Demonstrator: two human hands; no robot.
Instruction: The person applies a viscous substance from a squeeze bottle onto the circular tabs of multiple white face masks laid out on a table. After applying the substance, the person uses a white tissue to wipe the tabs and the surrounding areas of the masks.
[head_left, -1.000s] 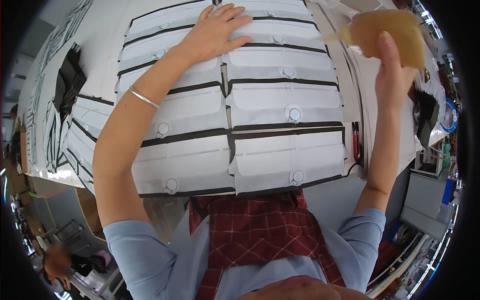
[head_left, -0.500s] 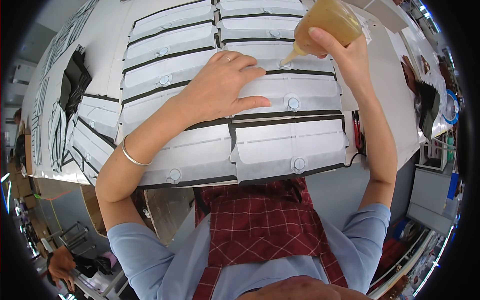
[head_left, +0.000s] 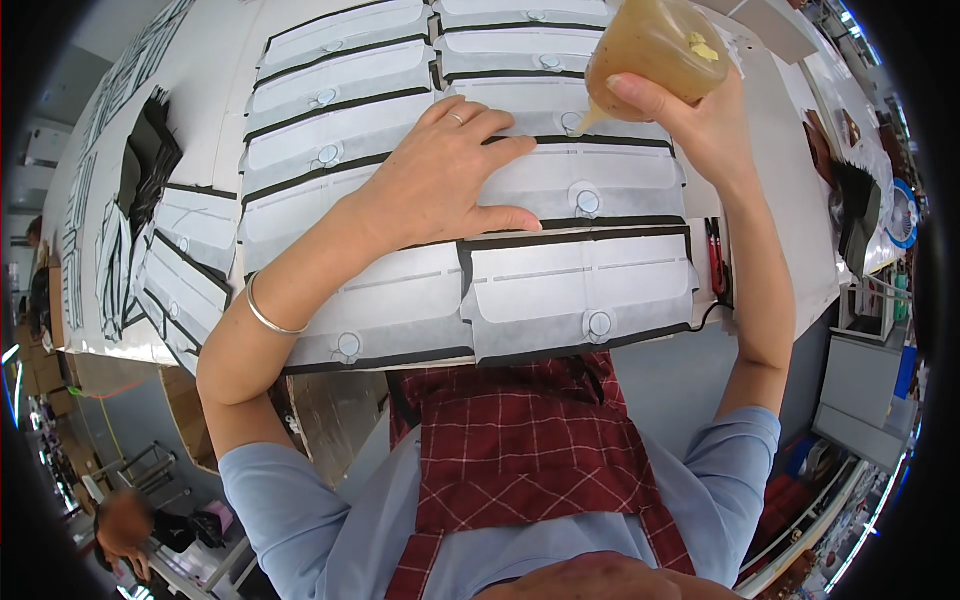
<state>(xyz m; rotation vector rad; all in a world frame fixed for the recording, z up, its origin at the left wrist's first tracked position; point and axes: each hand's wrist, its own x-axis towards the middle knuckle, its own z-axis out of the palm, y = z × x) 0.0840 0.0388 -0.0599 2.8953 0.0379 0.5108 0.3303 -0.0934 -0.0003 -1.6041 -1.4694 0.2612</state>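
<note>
At far right, our right hand (head_left: 692, 122) grips a yellow bottle (head_left: 655, 50) tip-down, maybe to aim near a round spot (head_left: 571, 121). Our left hand (head_left: 440, 180), fingers spread, perhaps steadies the white pieces (head_left: 610, 160).

Bottle (head_left: 650, 50) cut off by top edge. Right hand (head_left: 708, 128): most fingers hidden behind it. Person (head_left: 124, 522) lower left: blurred.

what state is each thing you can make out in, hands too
White panels: laid flat in two columns
Squeeze bottle: tilted tip-down
Right hand: closed around the bottle
Left hand: spread, palm down on the panels
Red tool: lying beside the panels, open or shut unclear
Dark pieces: piled at the left
</note>
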